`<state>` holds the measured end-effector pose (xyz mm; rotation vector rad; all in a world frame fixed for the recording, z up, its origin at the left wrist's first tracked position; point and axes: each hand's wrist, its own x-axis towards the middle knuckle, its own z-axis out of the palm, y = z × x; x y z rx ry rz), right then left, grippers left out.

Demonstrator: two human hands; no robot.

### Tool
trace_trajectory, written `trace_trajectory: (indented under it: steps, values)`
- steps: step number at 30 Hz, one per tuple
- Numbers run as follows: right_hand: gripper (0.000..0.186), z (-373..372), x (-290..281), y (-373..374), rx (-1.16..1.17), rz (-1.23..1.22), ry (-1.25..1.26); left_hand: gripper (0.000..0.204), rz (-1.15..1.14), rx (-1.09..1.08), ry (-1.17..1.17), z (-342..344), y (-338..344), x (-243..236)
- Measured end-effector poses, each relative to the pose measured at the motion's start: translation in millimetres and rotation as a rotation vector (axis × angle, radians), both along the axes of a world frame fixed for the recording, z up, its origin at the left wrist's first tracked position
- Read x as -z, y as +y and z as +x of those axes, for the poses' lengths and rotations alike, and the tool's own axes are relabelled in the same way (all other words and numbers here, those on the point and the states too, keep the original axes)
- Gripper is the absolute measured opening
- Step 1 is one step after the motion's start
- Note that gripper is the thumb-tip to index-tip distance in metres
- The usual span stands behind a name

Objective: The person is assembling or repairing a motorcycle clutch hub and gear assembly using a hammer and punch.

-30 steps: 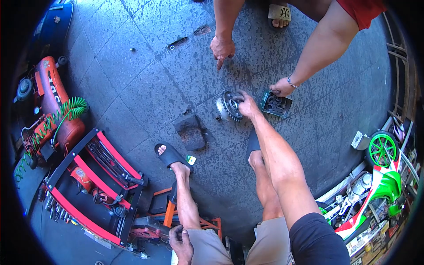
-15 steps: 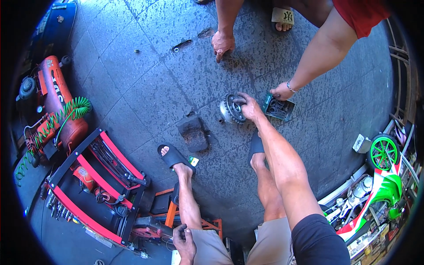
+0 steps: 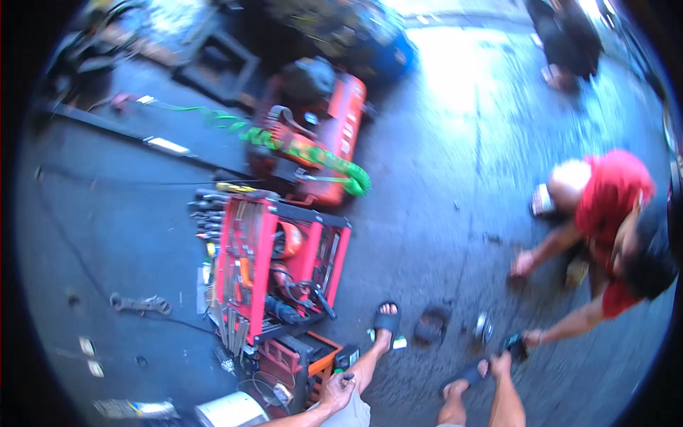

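Observation:
The picture is smeared by motion. My left hand (image 3: 337, 391) lies over my left knee with its fingers bent; a small green spot shows beside the fingertips, and whether anything is held is unclear. My right hand (image 3: 501, 363) reaches forward past my right foot, up against a small dark box (image 3: 515, 346). Its fingers are too blurred to read. Another person's hand (image 3: 531, 339) is at the far side of that box. Just left of the box, a round metal gear part (image 3: 484, 327) sits on the floor. A dark block (image 3: 432, 324) lies further left.
A red tool cart (image 3: 277, 270) full of tools stands at the left, with a red air compressor (image 3: 341, 142) and green coiled hose behind. A person in red (image 3: 615, 192) crouches at the right. A wrench-like metal part (image 3: 141, 304) lies on the left floor.
My view has swung left, so the cart and compressor now sit more centrally. My right hand has left the gear part and is now at the box.

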<state>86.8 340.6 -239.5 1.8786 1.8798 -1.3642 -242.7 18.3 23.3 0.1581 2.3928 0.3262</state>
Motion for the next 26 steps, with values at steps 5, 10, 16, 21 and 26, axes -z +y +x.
trace_trajectory:
  steps: [5, 10, 16, 21, 26]
  values:
    - [0.031, -31.7, -93.5, 7.2, -0.196, -0.037, 0.056, 0.03, 0.184, -0.127, 0.14, -73.2, -27.6, -56.2]
    - [0.022, -168.3, -176.4, 54.5, -0.07, 0.112, 0.221, 0.031, 0.182, -0.347, 0.183, -162.4, -67.5, -67.0]
    - [0.019, -474.3, -406.0, 32.3, 0.052, -0.083, 0.924, 0.034, 0.531, -0.68, 0.365, -281.5, -56.1, -75.5]
    - [0.038, -635.6, -581.9, 49.6, -0.254, 0.006, 1.087, 0.087, 1.543, -0.964, 0.034, -396.9, 41.1, -185.3]
    - [0.018, -750.1, -733.6, 169.4, -0.542, 0.568, 1.335, 0.039, 1.174, -0.506, 0.868, -504.6, 123.0, -437.7]
